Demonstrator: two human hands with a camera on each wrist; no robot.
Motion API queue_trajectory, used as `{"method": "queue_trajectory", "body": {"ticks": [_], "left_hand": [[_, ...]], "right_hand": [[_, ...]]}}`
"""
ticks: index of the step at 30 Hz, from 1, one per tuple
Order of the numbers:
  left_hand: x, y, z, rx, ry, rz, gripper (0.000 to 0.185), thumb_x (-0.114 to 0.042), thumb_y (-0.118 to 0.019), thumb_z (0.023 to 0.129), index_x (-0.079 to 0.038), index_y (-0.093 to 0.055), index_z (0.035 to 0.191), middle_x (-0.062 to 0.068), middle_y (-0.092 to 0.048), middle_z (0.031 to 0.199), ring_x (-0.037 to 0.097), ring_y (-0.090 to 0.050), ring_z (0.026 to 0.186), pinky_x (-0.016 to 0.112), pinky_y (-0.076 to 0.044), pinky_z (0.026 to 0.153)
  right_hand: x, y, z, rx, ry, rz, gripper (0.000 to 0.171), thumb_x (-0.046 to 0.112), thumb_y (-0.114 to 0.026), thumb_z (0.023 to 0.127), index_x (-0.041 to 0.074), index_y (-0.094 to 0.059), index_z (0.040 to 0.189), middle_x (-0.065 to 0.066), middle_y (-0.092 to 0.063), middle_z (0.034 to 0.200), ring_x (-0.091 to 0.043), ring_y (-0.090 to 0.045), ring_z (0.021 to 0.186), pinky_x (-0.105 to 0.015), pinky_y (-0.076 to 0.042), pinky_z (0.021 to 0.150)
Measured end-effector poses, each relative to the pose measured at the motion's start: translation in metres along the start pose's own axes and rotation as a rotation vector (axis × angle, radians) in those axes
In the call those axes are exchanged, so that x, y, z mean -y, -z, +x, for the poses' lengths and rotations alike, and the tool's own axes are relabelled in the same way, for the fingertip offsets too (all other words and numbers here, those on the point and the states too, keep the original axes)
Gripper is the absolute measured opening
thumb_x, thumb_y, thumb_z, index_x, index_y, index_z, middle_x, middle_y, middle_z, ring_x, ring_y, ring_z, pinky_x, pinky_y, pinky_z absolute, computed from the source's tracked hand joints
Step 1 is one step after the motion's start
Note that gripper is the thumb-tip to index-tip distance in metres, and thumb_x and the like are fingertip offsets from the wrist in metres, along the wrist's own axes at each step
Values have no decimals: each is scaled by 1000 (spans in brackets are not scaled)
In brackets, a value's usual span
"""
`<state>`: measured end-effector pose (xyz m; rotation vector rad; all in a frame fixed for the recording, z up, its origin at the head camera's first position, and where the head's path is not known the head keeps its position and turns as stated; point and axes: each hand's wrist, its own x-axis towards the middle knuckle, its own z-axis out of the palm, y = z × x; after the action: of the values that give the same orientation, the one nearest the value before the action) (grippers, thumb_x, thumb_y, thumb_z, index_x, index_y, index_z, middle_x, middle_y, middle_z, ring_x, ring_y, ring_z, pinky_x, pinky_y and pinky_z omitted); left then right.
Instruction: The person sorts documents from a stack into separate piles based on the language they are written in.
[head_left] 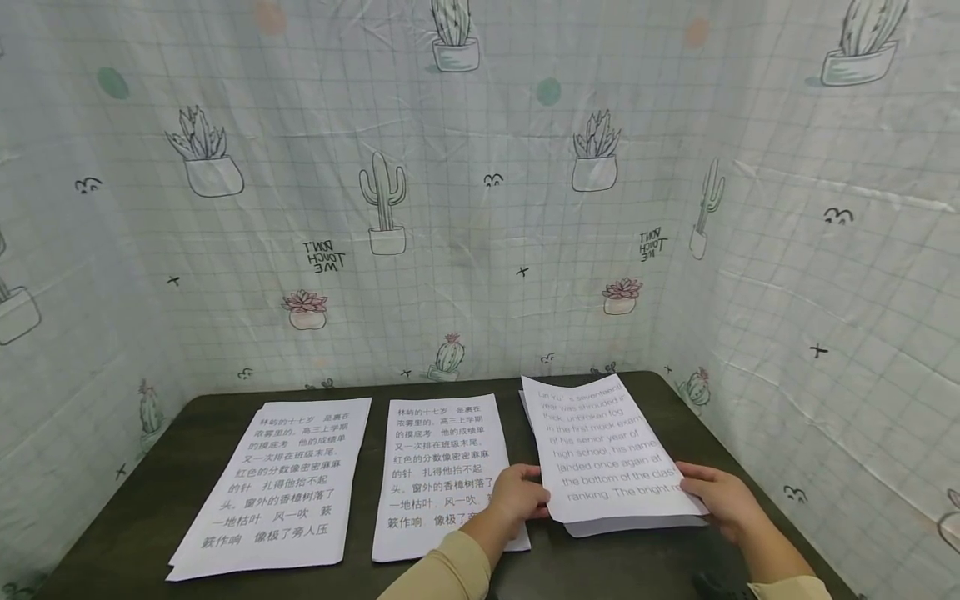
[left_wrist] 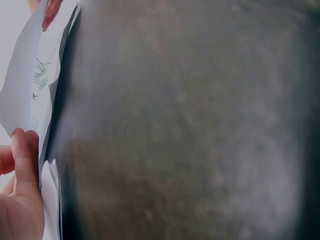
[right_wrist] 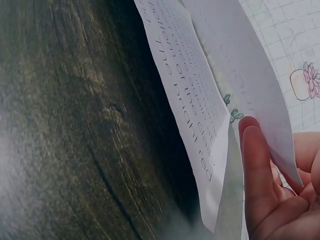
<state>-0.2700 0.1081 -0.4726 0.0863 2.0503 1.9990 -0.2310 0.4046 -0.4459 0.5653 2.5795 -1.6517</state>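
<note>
Both hands pinch English sheet (head_left: pixel 606 450) edges, lifting it.

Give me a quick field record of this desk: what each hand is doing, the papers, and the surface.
left hand: pinches the left edge of the English sheet
right hand: holds that sheet's right edge
English sheet: lifted slightly above the sheets under it
other papers: middle Chinese sheet, left Chinese stack, lying flat
surface: dark table
backdrop: cactus-print cloth
</note>
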Motion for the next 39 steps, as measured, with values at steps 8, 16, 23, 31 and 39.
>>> {"method": "queue_trajectory", "body": {"ticks": [8, 16, 23, 31, 39], "left_hand": [[-2, -3, -4, -4, 25, 30, 41, 11, -62, 79, 6, -61, 119, 10, -63, 89, 9, -61, 57, 24, -58, 58], [-5, -2, -4, 34, 32, 43, 45, 5, -67, 81, 9, -57, 125, 11, -67, 95, 14, -69, 69, 29, -61, 66], [-8, -1, -2, 85, 38, 76, 51, 1, -69, 81, 10, -54, 129, 12, -70, 100, 22, -72, 81, 35, -61, 75], [-17, 3, -5, 110, 38, 118, 54, -3, -72, 81, 8, -54, 131, 19, -64, 115, 25, -71, 89, 36, -60, 81], [-19, 17, -5, 154, -23, 84, 57, 8, -66, 78, 9, -52, 133, 23, -63, 119, 24, -67, 99, 36, -60, 81]], "right_hand": [[-1, 1, -1, 2, -17, 17, 54, 6, -51, 96, -17, -34, 142, -32, -59, 122, -11, -63, 82, -30, -58, 69], [-5, 2, 1, -4, -31, -2, 57, 14, -52, 98, -18, -34, 141, -39, -45, 136, -12, -63, 87, -31, -57, 71], [-7, 5, 4, -80, -30, -44, 59, 19, -53, 97, -20, -37, 138, -40, -39, 141, -22, -67, 96, -33, -60, 75], [3, 6, 2, -84, -14, -48, 59, 20, -49, 99, -18, -32, 142, -40, -33, 145, -46, -55, 119, -38, -59, 85], [9, 0, 1, -66, -28, -15, 66, 18, -51, 98, -13, -22, 148, -41, -33, 144, -17, -65, 96, -27, -59, 76]]}}
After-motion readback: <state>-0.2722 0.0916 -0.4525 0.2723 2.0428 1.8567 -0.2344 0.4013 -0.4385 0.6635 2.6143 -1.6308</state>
